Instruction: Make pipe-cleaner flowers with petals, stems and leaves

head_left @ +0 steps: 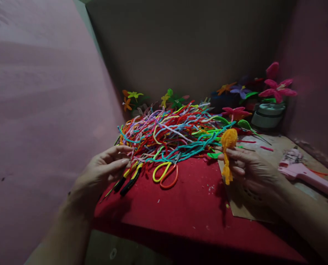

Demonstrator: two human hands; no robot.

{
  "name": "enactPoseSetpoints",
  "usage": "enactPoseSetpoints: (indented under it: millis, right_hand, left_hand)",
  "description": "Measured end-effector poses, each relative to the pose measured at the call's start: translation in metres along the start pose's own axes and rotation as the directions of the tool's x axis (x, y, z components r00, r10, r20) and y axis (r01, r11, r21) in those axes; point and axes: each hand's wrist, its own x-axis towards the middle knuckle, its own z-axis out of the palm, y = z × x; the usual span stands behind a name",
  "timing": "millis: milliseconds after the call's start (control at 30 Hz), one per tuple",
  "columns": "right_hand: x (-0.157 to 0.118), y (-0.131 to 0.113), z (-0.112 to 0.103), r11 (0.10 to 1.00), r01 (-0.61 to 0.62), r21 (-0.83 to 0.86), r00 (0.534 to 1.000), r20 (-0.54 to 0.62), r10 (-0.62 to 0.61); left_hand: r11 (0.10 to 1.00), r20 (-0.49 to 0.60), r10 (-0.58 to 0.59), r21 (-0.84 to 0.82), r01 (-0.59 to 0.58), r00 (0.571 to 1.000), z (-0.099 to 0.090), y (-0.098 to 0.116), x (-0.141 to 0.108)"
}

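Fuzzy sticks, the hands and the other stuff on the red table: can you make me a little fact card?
right hand: holds orange fuzzy piece
left hand: at the pile's left edge; grip unclear
pile: many-coloured fuzzy sticks
scissors: at the pile's front, one yellow loop, one red-orange
right side: pink tool on a board
back right: pink fuzzy flower
table: red
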Motion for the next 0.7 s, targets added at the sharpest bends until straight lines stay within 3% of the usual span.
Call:
enactPoseSetpoints:
  millis: [100,300,533,700]
  right_hand:
    - [0.001,0.0,-0.001,0.999,0.002,0.037,1.0,0.027,-0.003]
    - [0.006,-0.001,-0.004,0.995,0.033,0.093,0.997,0.066,-0.039]
    - [0.013,-0.004,-0.007,0.981,0.08,0.175,0.987,0.126,-0.102]
    - [0.015,-0.005,-0.009,0.974,0.057,0.219,0.985,0.146,-0.09]
  left_hand:
    - [0.998,0.149,0.031,-0.067,-0.021,0.988,0.031,0.007,0.006]
    - [0.994,0.377,0.075,-0.102,-0.039,0.923,0.089,0.014,0.023]
    - [0.999,0.494,0.043,-0.015,-0.041,0.869,0.136,0.026,0.034]
    - [0.977,0.529,0.116,0.094,-0.193,0.841,0.163,0.031,0.029]
